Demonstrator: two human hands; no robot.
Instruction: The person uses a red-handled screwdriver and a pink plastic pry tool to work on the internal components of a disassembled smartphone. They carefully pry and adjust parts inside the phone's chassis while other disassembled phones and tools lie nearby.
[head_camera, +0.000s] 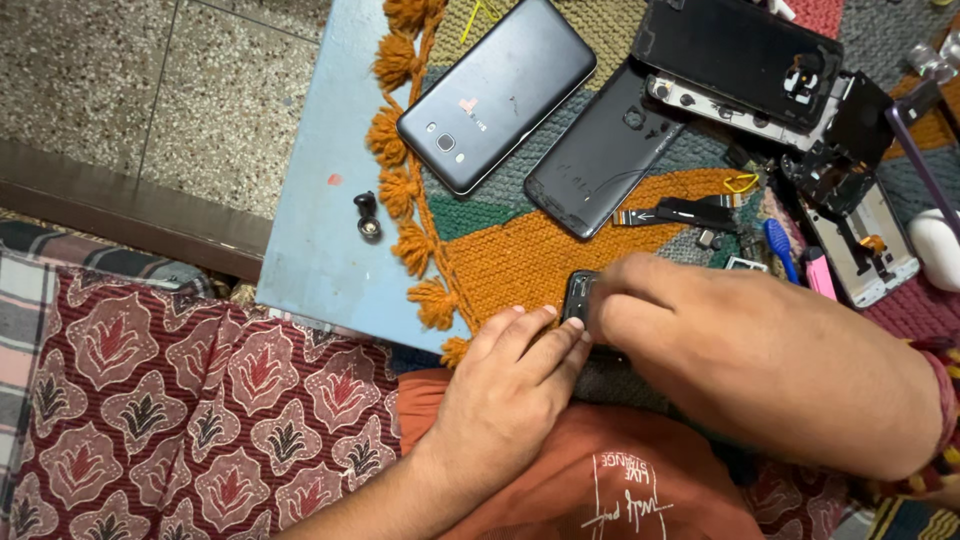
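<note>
Hands meet at the near edge of the orange knitted mat (520, 255) on the pale blue table (310, 230): the left hand (505, 395) lies flat with fingers stretched out, its grip released, fingertips touching a small dark phone part (580, 295), while the right hand (700, 330) bends over that part and covers most of it, so I cannot tell whether its grip is clenched. Farther back on the mat lie a dark grey phone (497, 92) face down, a black back cover (600, 155) beside it, a flex cable (675, 213), a blue tool (780, 248) and an opened phone frame (865, 245). A small black earbud (366, 215) sits on the bare table, left of the mat's tassels.
</note>
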